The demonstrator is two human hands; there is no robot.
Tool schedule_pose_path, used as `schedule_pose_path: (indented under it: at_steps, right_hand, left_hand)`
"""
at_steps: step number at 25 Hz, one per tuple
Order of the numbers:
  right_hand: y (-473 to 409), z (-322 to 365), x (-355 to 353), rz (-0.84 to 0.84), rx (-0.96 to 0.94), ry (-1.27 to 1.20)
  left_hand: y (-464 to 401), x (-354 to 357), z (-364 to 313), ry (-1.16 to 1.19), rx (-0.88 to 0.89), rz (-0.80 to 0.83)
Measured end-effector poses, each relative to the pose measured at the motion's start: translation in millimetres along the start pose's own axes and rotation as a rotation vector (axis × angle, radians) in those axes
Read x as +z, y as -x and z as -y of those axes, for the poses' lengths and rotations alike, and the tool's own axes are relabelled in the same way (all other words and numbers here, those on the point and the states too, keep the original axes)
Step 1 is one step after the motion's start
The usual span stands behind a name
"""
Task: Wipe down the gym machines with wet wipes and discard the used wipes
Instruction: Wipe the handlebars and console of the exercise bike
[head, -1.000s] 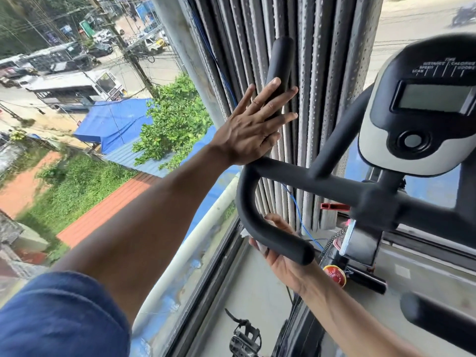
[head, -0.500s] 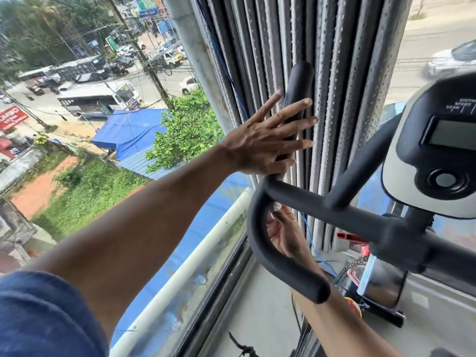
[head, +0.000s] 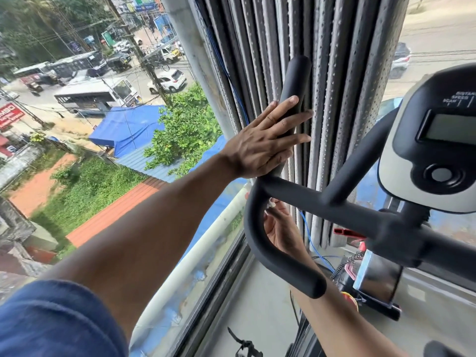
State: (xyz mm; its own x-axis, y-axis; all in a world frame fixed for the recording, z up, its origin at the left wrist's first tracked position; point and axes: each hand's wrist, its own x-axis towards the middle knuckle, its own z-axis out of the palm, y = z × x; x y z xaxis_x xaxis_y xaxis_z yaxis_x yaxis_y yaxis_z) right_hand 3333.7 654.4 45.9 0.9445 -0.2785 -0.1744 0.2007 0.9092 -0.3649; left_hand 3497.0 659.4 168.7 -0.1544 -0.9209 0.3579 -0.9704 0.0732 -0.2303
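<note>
Resting flat on upright grip of handlebar (head: 291, 191), left hand (head: 260, 143) has fingers straight and spread, holding nothing. Right hand (head: 279, 229) reaches up behind curved bar, fingertips pinching small white wipe (head: 270, 203) against bar's underside; grip partly hidden. Console (head: 435, 148) at right. Folded blinds (head: 329, 73) behind bar. Street visible through window (head: 180, 292) at left.

gathered grey curtain (head: 334, 73), blue cable (head: 307, 235), window.
</note>
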Motion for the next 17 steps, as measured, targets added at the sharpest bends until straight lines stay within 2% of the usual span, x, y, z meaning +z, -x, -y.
schedule_pose_path:
  at_steps: [3,7,9,14,17]
  right_hand:
    - [19.1,-4.1,1.6,-0.005,0.119,0.004]
    - [56.4,-13.5,1.1,-0.072,0.222,-0.182]
    - [71.0,-16.5,-0.5,-0.085,0.256,-0.142]
    - [110.2,-18.2,-6.7,-0.018,0.241,-0.042]
    - [132.3,-7.3,-11.8,0.018,0.190,0.040]
  left_hand:
    - [0.3,-1.1,-0.6,-0.006,0.002,-0.005]
    - [1.7,-3.6,-4.8,-0.034,-0.005,0.016]
    - [2.4,-5.2,-8.6,-0.068,-0.036,0.031]
    - [7.8,-11.7,-34.8,-0.080,-0.184,0.039]
    - [19.9,-10.4,-53.2,0.021,-0.348,0.091]
